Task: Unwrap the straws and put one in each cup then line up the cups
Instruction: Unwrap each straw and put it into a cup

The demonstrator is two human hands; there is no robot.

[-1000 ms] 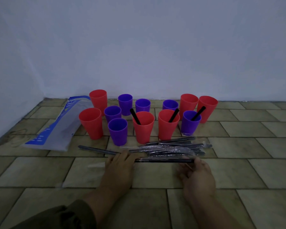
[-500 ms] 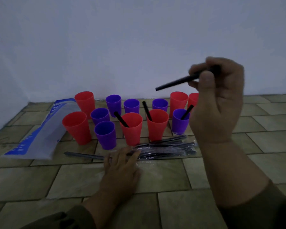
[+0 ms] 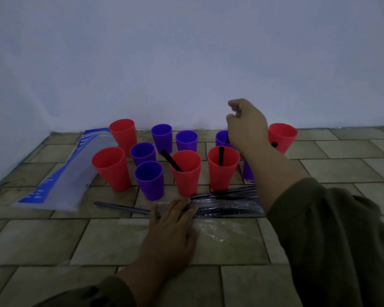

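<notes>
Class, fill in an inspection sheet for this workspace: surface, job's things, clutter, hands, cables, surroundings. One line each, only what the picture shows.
Surface: tiled floor, dimly lit.
Job's things: red and purple cups standing in a loose cluster, not lined up; black straws show in the red cup and its neighbour red cup; wrapped straws lie in front; one stray straw lies apart.
Clutter: blue and clear plastic bag at left; clear wrapper on the floor.
Hands: left hand flat on the wrapped straws; right hand raised over the back cups, fingers curled, contents unclear.
Cables: nothing seen.
Surroundings: plain wall.
</notes>
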